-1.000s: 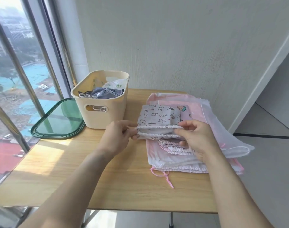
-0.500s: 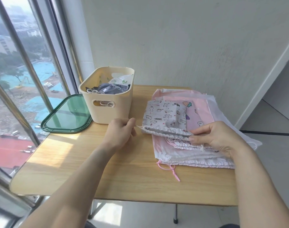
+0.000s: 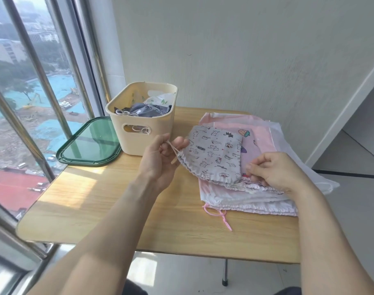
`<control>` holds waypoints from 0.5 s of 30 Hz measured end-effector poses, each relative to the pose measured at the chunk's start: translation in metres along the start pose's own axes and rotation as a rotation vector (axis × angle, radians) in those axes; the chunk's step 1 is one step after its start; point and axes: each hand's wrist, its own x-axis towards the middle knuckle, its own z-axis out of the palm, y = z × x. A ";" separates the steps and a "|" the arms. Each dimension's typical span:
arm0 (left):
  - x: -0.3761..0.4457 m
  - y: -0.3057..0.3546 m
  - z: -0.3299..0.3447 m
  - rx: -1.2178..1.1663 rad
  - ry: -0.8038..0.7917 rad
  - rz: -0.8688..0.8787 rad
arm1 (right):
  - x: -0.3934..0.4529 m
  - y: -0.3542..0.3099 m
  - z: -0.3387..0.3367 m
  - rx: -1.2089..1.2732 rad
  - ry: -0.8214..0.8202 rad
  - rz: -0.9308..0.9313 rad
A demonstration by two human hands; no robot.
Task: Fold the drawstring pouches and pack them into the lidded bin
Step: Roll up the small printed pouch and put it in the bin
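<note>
Pouch in hand: your left hand (image 3: 158, 160) pinches the pale drawstring (image 3: 173, 149) of the small grey drawstring pouch printed with cartoon animals (image 3: 213, 154), fingers curled together on the cord. Your right hand (image 3: 273, 169) pinches the pouch's gathered edge at its near right corner, fingers bent on the fabric. The pouch lies atop the stack of pink and white fabric pouches (image 3: 256, 188) on the light wooden table (image 3: 118, 207). The cream plastic bin (image 3: 143, 120), holding folded cloth, stands beside its green-rimmed transparent lid (image 3: 90, 143).
</note>
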 end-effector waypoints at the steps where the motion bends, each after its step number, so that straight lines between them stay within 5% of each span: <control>1: 0.001 -0.002 -0.001 0.036 0.023 -0.006 | -0.003 -0.003 0.000 -0.022 -0.032 -0.024; 7: 0.003 -0.001 -0.004 -0.018 0.104 -0.013 | -0.020 -0.015 0.003 -0.273 -0.315 -0.127; 15: 0.005 -0.001 -0.007 -0.030 0.195 -0.030 | -0.022 -0.015 0.018 -0.452 -0.156 -0.195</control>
